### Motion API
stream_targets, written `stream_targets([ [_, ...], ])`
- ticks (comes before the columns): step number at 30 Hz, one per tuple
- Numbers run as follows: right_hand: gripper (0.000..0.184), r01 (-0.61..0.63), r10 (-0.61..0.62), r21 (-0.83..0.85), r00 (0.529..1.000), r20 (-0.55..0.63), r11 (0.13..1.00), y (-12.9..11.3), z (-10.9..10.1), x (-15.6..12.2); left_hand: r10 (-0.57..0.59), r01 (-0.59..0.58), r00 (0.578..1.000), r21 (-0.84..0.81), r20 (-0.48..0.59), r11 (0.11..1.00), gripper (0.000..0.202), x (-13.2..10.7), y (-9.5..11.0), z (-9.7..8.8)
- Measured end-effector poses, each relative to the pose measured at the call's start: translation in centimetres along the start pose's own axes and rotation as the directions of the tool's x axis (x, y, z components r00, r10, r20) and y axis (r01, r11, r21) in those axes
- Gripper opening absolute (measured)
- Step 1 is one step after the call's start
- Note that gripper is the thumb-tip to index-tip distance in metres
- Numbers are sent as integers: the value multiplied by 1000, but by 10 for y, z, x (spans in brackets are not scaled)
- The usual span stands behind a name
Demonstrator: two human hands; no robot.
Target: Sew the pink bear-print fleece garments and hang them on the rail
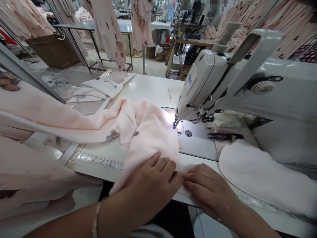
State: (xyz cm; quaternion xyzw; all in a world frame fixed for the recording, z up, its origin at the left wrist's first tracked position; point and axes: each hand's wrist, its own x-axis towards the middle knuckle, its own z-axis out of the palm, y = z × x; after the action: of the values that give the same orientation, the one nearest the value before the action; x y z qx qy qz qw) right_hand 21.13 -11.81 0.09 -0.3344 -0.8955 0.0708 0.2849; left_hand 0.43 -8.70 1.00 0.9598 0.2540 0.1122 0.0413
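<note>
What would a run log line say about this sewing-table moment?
left hand: flat on soft pale pink fabric / right hand: resting on same fabric / nearby: white sewing machine, black thread snips

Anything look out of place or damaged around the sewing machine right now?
Nothing stands out. The left hand and right hand rest on the pale pink fabric, which lies bunched but shows no visible damage near the presser foot. The black thread snips lie beside the needle plate, which looks ordinary.
</note>
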Motion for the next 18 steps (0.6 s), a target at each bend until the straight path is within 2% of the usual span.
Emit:
stream_targets([
  [2, 19, 20, -19, -29, 999, 42, 999, -2, -3, 1, 117, -119, 993, 88, 27, 989, 22, -10, -8, -6],
  [4, 18, 29, -25, -65, 997, 69, 997, -4, -6, 1, 165, -170, 985, 124, 45, 978, 30, -19, -12, -12],
  [7, 14, 45, -40, -108, 998, 49, 993, -9, -10, 0, 144, -150, 986, 73, 83, 986, 41, -18, -10, -20],
  [10, 13, 55, -51, -129, 998, 35, 990, -14, -12, -4, 95, -98, 993, 38, 74, 995, 40, -3, -5, -22],
  [13, 15, 72, -61, -160, 996, 69, 984, -17, -12, -9, 104, -106, 994, 76, 24, 991, 47, 6, -5, -14],
  [18, 19, 80, -70, -170, 996, 63, 982, -17, -11, -8, 95, -96, 995, 44, 33, 994, 48, 2, -14, 0],
])
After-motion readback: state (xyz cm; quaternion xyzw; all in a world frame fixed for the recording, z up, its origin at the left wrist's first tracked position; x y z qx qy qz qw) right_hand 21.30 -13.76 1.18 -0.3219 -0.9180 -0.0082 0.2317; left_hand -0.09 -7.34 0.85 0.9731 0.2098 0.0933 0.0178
